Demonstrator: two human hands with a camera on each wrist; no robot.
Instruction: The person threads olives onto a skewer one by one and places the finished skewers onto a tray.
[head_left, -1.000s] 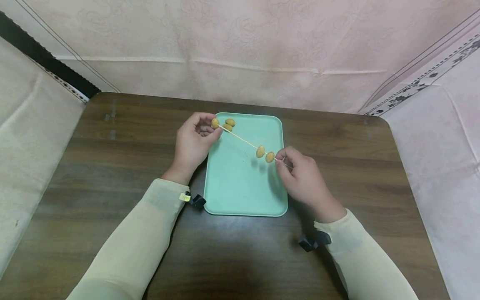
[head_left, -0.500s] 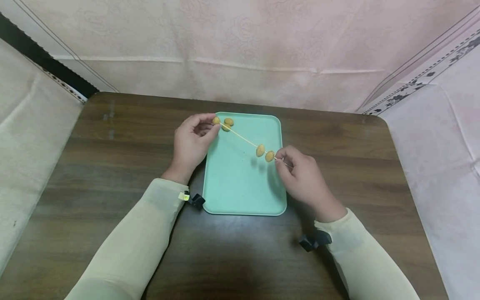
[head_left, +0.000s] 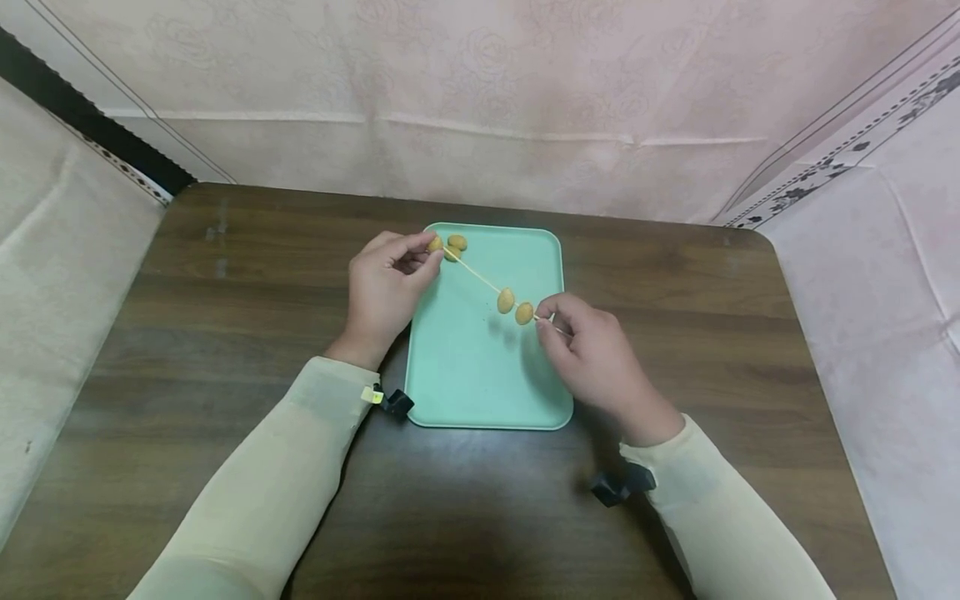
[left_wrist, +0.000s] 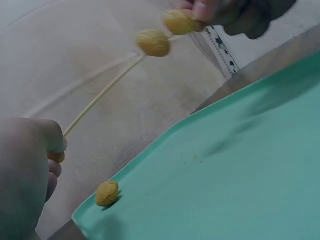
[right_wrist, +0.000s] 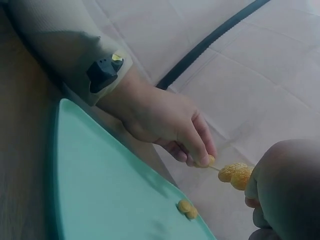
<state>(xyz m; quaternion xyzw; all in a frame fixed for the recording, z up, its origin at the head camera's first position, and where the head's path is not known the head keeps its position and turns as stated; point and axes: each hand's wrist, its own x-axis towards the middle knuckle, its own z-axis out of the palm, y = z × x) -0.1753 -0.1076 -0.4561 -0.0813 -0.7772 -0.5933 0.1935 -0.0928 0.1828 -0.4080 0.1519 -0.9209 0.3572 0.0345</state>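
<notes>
My left hand (head_left: 386,287) pinches a small yellow-brown, wrinkled oval ball (head_left: 435,243) between thumb and fingers, over the tray's far left corner. A thin wooden skewer (head_left: 472,271) slants from that ball down to my right hand (head_left: 600,350), which pinches its near end. How far the tip goes into the left ball is hidden by the fingers. Two more such balls are threaded on the skewer close to the right fingers, one ball (left_wrist: 153,43) further in and another ball (left_wrist: 179,22) against the fingertips. The skewer is held above the green tray (head_left: 487,375).
Two loose balls (right_wrist: 188,209) lie at the tray's far left corner, just beyond my left fingertips. The tray rests on a dark wooden table (head_left: 262,333). Pale cloth (head_left: 480,100) hangs behind the table and at both sides. A few crumbs dot the tray.
My right hand has moved a little left, carrying the skewer and its two threaded balls towards my left hand. The left hand keeps its ball and has barely shifted.
</notes>
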